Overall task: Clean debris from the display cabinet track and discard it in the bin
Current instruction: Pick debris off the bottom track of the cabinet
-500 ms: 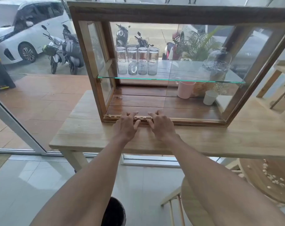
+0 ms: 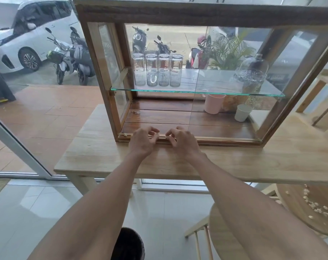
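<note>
The wooden display cabinet [image 2: 101,76] stands on a light wooden table [image 2: 272,158], its front open. The bottom track [image 2: 225,140] runs along the cabinet's front edge. Pale debris bits [image 2: 125,135] lie at the track's left end. My left hand [image 2: 141,142] and my right hand [image 2: 182,141] sit side by side on the track's middle. Their fingers are curled, with the tips pinched on small pale crumbs from the groove. A dark round bin [image 2: 130,244] stands on the floor below, between my forearms.
Inside the cabinet, several glass jars [image 2: 157,70] and a glass dome [image 2: 253,72] stand on a glass shelf [image 2: 197,91]. Below it are a pink cup [image 2: 213,104] and a white cup [image 2: 243,112]. A wooden chair [image 2: 221,233] and a crumb-strewn stool [image 2: 309,207] stand at lower right.
Both hands' fingers, flat and spread on the track before, have curled in and pinched together over the groove. The hands stay in the same spot.
</note>
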